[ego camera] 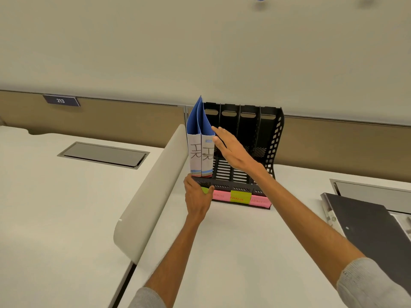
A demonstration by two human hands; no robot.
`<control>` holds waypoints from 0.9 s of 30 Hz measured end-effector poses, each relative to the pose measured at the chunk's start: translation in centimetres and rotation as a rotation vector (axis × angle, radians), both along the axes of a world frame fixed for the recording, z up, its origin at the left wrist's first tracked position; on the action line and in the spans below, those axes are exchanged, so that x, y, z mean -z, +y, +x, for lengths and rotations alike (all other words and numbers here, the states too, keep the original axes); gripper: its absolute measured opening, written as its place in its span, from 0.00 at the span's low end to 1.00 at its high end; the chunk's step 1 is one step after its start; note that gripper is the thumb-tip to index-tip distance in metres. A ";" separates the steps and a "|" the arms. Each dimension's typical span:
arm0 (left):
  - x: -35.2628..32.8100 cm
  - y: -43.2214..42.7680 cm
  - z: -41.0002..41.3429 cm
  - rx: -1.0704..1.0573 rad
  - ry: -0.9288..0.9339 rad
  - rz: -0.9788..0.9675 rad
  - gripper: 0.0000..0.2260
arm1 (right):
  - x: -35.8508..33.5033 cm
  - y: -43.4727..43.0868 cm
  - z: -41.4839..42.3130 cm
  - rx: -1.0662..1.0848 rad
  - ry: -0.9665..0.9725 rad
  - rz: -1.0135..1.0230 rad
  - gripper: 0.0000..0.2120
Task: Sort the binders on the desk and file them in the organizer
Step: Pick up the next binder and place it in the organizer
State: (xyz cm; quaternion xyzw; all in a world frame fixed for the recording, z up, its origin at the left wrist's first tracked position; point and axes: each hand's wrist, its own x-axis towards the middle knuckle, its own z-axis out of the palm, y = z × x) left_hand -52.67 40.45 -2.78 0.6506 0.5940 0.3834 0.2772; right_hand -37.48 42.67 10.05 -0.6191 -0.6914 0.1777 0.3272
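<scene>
A black slotted organizer (270,138) stands at the back of the desk, its front lip carrying pink and yellow-green labels (240,197). Two blue binders (201,152) with white spines marked "HR" stand upright together in its leftmost slot. My right hand (231,148) is flat with the fingers together, its fingertips against the right binder's side. My left hand (198,196) grips the organizer's front left corner, covering part of a label. The other slots hold nothing.
A dark binder (367,232) lies flat at the desk's right edge. A rounded white divider panel (153,187) rises just left of the organizer. A recessed cable hatch (103,154) sits in the neighbouring desk, and a sign reading 213 (60,100) hangs on the wall.
</scene>
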 end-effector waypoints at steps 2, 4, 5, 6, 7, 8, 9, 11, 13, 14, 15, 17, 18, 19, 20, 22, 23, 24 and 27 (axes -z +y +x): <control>0.0 -1.2 0.9 0.009 0.016 0.000 0.37 | 0.9 -1.5 1.3 0.038 0.014 -0.021 0.29; 0.0 -2.2 2.0 0.028 0.044 0.003 0.38 | 1.7 -3.2 2.7 0.066 0.022 -0.046 0.30; -0.1 -2.7 2.6 0.038 0.051 0.002 0.38 | 2.0 -4.0 3.4 0.079 0.022 -0.061 0.30; -0.1 -3.2 3.3 0.050 0.054 -0.004 0.37 | 2.4 -4.9 4.2 0.092 0.023 -0.077 0.29; -0.1 -3.6 3.9 0.065 0.059 -0.011 0.37 | 2.7 -5.6 4.9 0.105 0.022 -0.092 0.29; -0.2 -4.1 4.7 0.088 0.071 -0.016 0.36 | 3.0 -6.5 5.8 0.121 0.018 -0.106 0.29; -0.1 -4.6 5.4 0.116 0.087 -0.016 0.35 | 3.4 -7.4 6.7 0.138 0.011 -0.119 0.29; 0.0 -5.7 7.0 0.174 0.121 -0.008 0.31 | 4.1 -9.2 8.5 0.175 -0.005 -0.147 0.29; 0.3 -6.9 8.6 0.230 0.135 -0.013 0.29 | 4.9 -11.2 10.4 0.216 -0.008 -0.174 0.29; 0.5 -7.5 9.4 0.255 0.142 -0.020 0.27 | 5.3 -12.3 11.4 0.238 -0.004 -0.188 0.30; 0.7 -8.2 10.3 0.278 0.152 -0.026 0.26 | 5.8 -13.4 12.4 0.262 0.000 -0.202 0.29; 1.3 -9.6 12.2 0.323 0.168 -0.032 0.24 | 6.7 -15.7 14.4 0.314 0.010 -0.226 0.29; 1.6 -10.3 13.2 0.346 0.174 -0.034 0.23 | 7.2 -17.0 15.4 0.341 0.022 -0.235 0.29; 1.8 -11.0 14.2 0.369 0.181 -0.042 0.23 | 7.7 -18.3 16.5 0.364 0.036 -0.241 0.28; 2.1 -11.8 15.2 0.392 0.187 -0.056 0.23 | 8.1 -19.5 17.6 0.383 0.050 -0.247 0.29; 2.4 -13.3 17.3 0.440 0.173 -0.089 0.20 | 9.0 -21.8 19.7 0.428 0.076 -0.272 0.29; 2.5 -14.1 18.3 0.467 0.166 -0.103 0.19 | 9.5 -22.8 20.8 0.457 0.086 -0.290 0.29; 2.7 -14.8 19.1 0.498 0.174 -0.118 0.18 | 9.9 -23.8 21.8 0.488 0.094 -0.306 0.29; 3.2 -17.2 21.7 0.608 0.256 -0.156 0.17 | 11.7 -26.8 24.4 0.579 0.106 -0.363 0.28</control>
